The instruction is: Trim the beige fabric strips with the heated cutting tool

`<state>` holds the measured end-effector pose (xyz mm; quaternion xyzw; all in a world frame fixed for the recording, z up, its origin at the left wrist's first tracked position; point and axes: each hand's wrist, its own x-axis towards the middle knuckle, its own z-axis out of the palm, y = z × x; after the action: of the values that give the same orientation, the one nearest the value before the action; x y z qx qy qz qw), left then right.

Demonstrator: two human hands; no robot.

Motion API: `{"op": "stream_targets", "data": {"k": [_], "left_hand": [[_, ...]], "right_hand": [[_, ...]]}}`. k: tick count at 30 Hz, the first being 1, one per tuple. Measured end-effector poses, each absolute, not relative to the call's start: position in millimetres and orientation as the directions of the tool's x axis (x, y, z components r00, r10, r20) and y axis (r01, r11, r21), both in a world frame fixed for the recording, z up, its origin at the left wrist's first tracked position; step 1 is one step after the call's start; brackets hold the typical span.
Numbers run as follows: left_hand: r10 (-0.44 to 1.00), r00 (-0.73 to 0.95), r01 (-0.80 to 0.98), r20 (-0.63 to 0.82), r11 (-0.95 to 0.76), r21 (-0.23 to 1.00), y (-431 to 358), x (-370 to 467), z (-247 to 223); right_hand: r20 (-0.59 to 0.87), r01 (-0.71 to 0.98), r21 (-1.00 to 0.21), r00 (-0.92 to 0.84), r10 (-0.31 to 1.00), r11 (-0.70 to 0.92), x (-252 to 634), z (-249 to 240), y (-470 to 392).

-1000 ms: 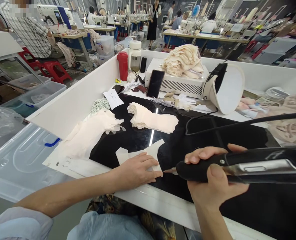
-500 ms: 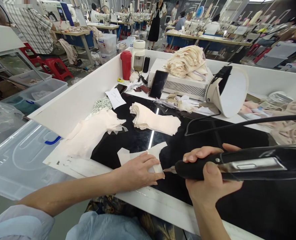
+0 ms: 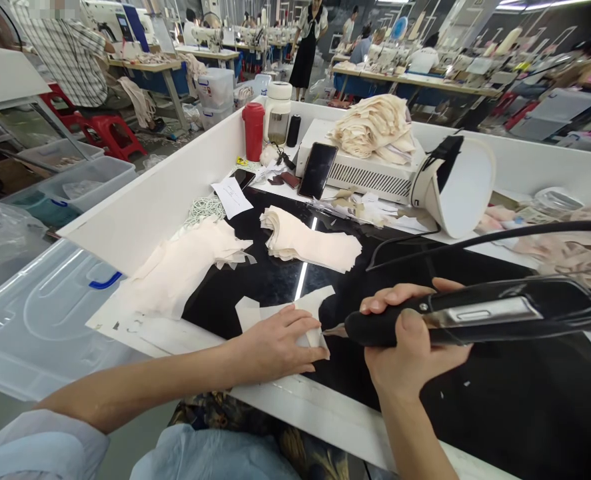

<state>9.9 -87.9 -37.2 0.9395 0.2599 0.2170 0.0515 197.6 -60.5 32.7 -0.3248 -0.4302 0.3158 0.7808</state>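
My left hand (image 3: 278,341) lies flat with fingers extended, pressing a pale fabric piece (image 3: 270,313) onto the black glossy work surface (image 3: 215,293). Part of that piece is hidden under the palm. My right hand (image 3: 410,340) is wrapped around a black corded handheld power tool (image 3: 470,313) with a silver panel. Its narrow metal tip (image 3: 335,330) points left and is at the fabric's right edge, by my left fingertips; whether it touches cannot be made out. Beyond my hands lie a stack of cut fabric pieces (image 3: 310,240) and a larger pale fabric pile (image 3: 175,267).
A white lamp (image 3: 468,190), a vented white box (image 3: 370,175) topped with bundled fabric (image 3: 372,127), and a phone (image 3: 318,170) stand at the back. A red cup (image 3: 253,131) is by the left wall. The tool's black cable (image 3: 525,230) runs off right. People sit at sewing tables beyond.
My right hand and the tool have shifted slightly left and up, bringing the tip closer to the fabric edge. My left hand and the fabric have stayed put.
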Motion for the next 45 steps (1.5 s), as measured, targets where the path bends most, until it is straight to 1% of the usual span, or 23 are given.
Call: {"op": "stream_targets", "data": {"k": [5, 11, 13, 16, 18, 20, 23, 36, 41, 45], "left_hand": [[0.531, 0.756, 0.486, 0.384, -0.847, 0.214, -95.2, 13.4, -42.1], [0.550, 0.764, 0.529, 0.336, -0.833, 0.160, -128.0, 18.5, -35.8], [0.529, 0.779, 0.518, 0.336, -0.845, 0.130, -130.5, 18.2, -28.3], [0.451, 0.800, 0.464, 0.395, -0.883, 0.069, -121.4, 17.1, -18.5], [0.405, 0.814, 0.421, 0.416, -0.905, 0.058, -111.5, 16.7, -15.3], [0.393, 0.825, 0.398, 0.406, -0.914, 0.074, -102.7, 16.2, -15.2], [0.414, 0.828, 0.404, 0.380, -0.908, 0.109, -94.6, 14.4, -19.7], [0.437, 0.789, 0.394, 0.432, -0.899, 0.190, -90.5, 6.9, -35.4], [0.456, 0.796, 0.409, 0.398, -0.890, 0.202, -93.3, 6.1, -34.2], [0.508, 0.777, 0.451, 0.372, -0.861, 0.235, -95.3, 4.7, -33.6]], "right_hand": [[0.462, -0.218, -0.788, 0.408, 0.787, 0.576, 197.1, 33.1, -63.0], [0.477, -0.228, -0.780, 0.387, 0.789, 0.583, 201.2, 34.4, -80.4], [0.484, -0.223, -0.776, 0.389, 0.784, 0.590, 202.5, 34.3, -85.4], [0.480, -0.212, -0.780, 0.400, 0.781, 0.589, 203.6, 33.7, -88.9], [0.476, -0.212, -0.783, 0.401, 0.783, 0.585, 203.7, 33.1, -89.4], [0.472, -0.217, -0.785, 0.394, 0.788, 0.579, 203.6, 32.3, -89.2], [0.482, -0.224, -0.778, 0.385, 0.787, 0.586, 203.3, 31.6, -88.8], [0.489, -0.240, -0.767, 0.382, 0.784, 0.595, 203.5, 32.3, -89.5], [0.485, -0.235, -0.755, 0.427, 0.763, 0.612, 200.5, 35.5, -82.7], [0.479, -0.246, -0.756, 0.425, 0.768, 0.607, 197.9, 34.9, -78.8]]}}
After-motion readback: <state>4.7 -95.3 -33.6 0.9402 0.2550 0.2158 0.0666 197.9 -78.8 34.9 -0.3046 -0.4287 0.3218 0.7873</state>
